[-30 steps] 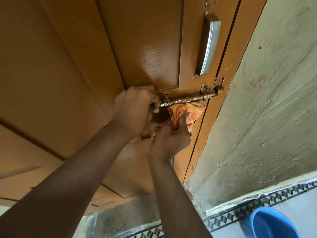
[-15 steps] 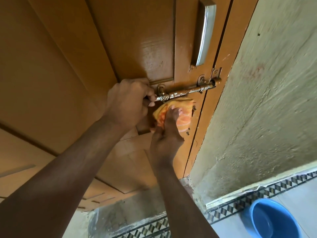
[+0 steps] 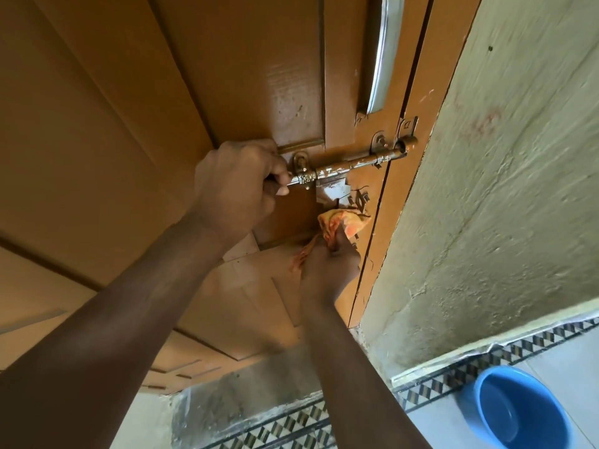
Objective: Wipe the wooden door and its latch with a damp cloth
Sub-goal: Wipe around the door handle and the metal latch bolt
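A brown wooden door (image 3: 233, 69) fills the upper left. Its brass sliding latch (image 3: 353, 163) runs across to the frame, with the bolt end at the right in its staple. My left hand (image 3: 236, 186) is closed around the latch's handle end at the left. Below the latch, my right hand (image 3: 327, 270) grips an orange cloth (image 3: 343, 222) and presses it against the door beside a small metal fitting. A patch of worn metal plate shows just under the bolt.
A silver pull handle (image 3: 384, 56) is mounted above the latch. A rough pale green wall (image 3: 505, 189) stands to the right of the door frame. A blue plastic basin (image 3: 522, 413) sits on the tiled floor at lower right, next to a patterned tile border (image 3: 470, 371).
My right hand has carried the cloth down, from right under the bolt to lower on the door. My left hand has kept its hold on the latch handle.
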`<state>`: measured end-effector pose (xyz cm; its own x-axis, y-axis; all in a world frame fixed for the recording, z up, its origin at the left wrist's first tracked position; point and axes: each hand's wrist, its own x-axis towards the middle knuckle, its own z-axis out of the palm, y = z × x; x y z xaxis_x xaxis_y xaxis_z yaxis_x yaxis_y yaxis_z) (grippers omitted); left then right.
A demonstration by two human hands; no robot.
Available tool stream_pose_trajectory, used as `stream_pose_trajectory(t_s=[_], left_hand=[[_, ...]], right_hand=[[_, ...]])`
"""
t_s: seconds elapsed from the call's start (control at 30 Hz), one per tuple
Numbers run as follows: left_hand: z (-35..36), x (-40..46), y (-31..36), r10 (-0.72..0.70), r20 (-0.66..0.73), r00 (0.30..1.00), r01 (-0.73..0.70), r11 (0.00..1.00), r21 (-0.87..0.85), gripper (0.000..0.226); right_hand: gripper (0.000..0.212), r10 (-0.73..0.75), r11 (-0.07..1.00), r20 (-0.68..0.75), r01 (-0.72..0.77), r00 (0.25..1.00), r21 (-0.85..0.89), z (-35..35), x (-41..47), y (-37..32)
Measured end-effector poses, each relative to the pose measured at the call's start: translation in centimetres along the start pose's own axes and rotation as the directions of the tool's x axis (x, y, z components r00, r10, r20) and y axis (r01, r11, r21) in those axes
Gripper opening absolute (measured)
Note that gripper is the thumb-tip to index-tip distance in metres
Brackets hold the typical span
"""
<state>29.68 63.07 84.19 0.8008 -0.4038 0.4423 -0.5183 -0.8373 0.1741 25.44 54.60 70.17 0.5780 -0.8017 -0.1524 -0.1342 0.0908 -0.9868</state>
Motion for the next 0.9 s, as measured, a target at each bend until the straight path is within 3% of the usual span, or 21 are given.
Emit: stream_pose_trajectory(t_s=[0.07,0.23,0.47,0.57,0.7,0.77,0.9], left_hand=[[0.1,0.0,0.0,-0.011,-0.006,1.000,0.011,1.000,0.006,0.013],[0.0,0.0,-0.1,-0.038,0.019,0.999,0.038,0.999,0.019,0.018],[-0.5,0.1,0.2,-0.055,0.068,0.996,0.055,0.998,0.011,0.015],[-0.4,-0.1,0.1,-0.058,0.069,0.996,0.057,0.998,0.015,0.016],[-0.2,-0.2,0.0,-0.036,0.067,0.997,0.036,0.999,-0.004,0.017],[-0.1,-0.3,0.1,-0.032,0.055,0.998,0.033,0.999,-0.025,0.014],[-0.1,-0.4,0.4,-0.070,0.033,0.997,0.070,0.997,-0.009,0.015]], right_hand=[[0.032,0.036,0.997,-0.025,-0.034,0.999,0.068,0.2,0.1,-1.3],[0.034,-0.083,0.987,0.044,0.075,0.996,0.145,0.2,-2.1,-3.9],[0.029,0.087,0.972,-0.042,-0.075,0.995,0.223,0.8,-1.6,-5.8],[0.041,-0.075,0.982,-0.050,0.082,0.996,0.170,0.8,-2.4,-6.3],[0.059,-0.382,0.924,0.019,0.381,0.924,0.010,-0.4,-2.5,-3.5],[0.058,-0.360,0.933,-0.009,0.360,0.933,-0.011,-0.6,-1.3,-2.7],[0.053,-0.372,0.914,-0.077,0.379,0.925,0.143,-0.1,-0.8,-5.2]])
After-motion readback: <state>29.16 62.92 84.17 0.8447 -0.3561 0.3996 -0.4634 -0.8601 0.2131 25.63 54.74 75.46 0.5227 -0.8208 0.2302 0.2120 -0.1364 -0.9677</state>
